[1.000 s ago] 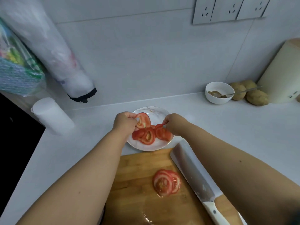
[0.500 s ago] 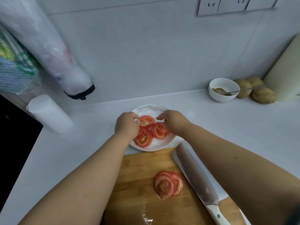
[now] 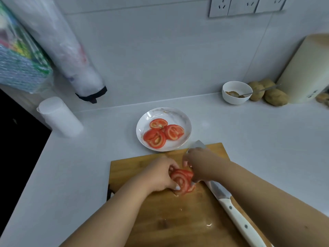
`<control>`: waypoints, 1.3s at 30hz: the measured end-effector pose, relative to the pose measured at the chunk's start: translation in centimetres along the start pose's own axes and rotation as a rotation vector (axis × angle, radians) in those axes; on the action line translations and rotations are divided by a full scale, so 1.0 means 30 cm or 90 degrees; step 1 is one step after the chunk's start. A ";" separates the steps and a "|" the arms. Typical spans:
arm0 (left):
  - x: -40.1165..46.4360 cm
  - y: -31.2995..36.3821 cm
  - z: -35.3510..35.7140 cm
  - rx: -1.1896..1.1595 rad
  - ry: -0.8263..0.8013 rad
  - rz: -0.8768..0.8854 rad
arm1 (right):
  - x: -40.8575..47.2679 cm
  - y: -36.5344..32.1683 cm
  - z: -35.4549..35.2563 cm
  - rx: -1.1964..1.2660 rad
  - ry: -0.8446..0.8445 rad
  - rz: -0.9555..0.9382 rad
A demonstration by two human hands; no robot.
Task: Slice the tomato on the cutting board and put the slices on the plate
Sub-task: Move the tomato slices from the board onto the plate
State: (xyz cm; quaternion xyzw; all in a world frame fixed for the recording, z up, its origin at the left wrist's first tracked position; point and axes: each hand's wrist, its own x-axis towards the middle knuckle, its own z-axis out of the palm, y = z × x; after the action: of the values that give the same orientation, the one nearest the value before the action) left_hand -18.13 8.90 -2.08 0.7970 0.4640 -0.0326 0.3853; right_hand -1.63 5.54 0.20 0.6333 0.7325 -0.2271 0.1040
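Note:
Three red tomato slices (image 3: 163,134) lie on the white plate (image 3: 179,116) just beyond the wooden cutting board (image 3: 178,220). A stack of remaining tomato slices (image 3: 182,180) sits on the board. My left hand (image 3: 158,177) curls round the stack from the left, thumb at its near edge. My right hand (image 3: 201,163) closes on the stack from the right. A cleaver with a white handle (image 3: 236,216) lies on the board's right side, its blade partly hidden under my right arm.
A white bowl with a spoon (image 3: 236,92) and several potatoes (image 3: 267,93) stand at the back right beside a cream container (image 3: 306,68). A white cylinder (image 3: 59,116) stands at the left, under a hanging plastic-wrapped roll (image 3: 71,50).
Both hands left the plate, where the slices now lie flat, and came back toward me to the cutting board, closing round the stack of slices there.

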 end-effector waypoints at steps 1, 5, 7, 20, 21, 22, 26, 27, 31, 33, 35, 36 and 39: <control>-0.002 0.006 0.006 0.013 0.007 0.005 | -0.003 -0.004 0.017 -0.016 -0.004 -0.004; -0.023 0.002 0.018 0.005 0.037 -0.007 | -0.022 -0.019 0.054 -0.010 0.009 -0.001; -0.037 -0.010 0.021 -0.019 0.041 -0.019 | -0.033 -0.022 0.055 0.044 0.014 0.004; -0.100 -0.015 0.031 -0.045 0.041 -0.125 | -0.046 -0.047 0.082 0.217 0.016 0.057; -0.105 -0.015 0.040 -0.040 0.035 -0.137 | -0.048 -0.051 0.085 0.223 0.006 0.060; -0.110 -0.015 0.051 -0.040 0.032 -0.152 | -0.051 -0.057 0.088 0.238 -0.010 0.067; -0.129 -0.009 0.086 -0.119 0.008 -0.231 | -0.062 -0.085 0.107 0.393 -0.083 0.123; -0.133 -0.008 0.088 -0.141 0.003 -0.244 | -0.064 -0.088 0.107 0.461 -0.105 0.151; -0.131 -0.020 0.065 -0.266 0.017 -0.260 | -0.058 -0.063 0.102 0.605 -0.149 0.181; -0.122 -0.019 0.034 -0.315 0.022 -0.271 | -0.048 -0.046 0.095 0.705 -0.136 0.194; -0.106 -0.007 -0.012 -0.372 0.041 -0.269 | -0.029 -0.028 0.067 0.802 -0.115 0.201; -0.095 0.002 -0.040 -0.396 0.057 -0.263 | -0.018 -0.023 0.044 0.830 -0.105 0.197; -0.045 0.032 -0.127 -0.407 0.114 -0.233 | 0.047 0.006 -0.043 0.835 -0.047 0.179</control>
State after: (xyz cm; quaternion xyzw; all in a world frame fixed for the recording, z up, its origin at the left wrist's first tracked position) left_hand -19.32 10.13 1.72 0.5404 0.6171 0.1152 0.5602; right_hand -1.53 7.40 0.67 0.6464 0.3492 -0.6311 -0.2487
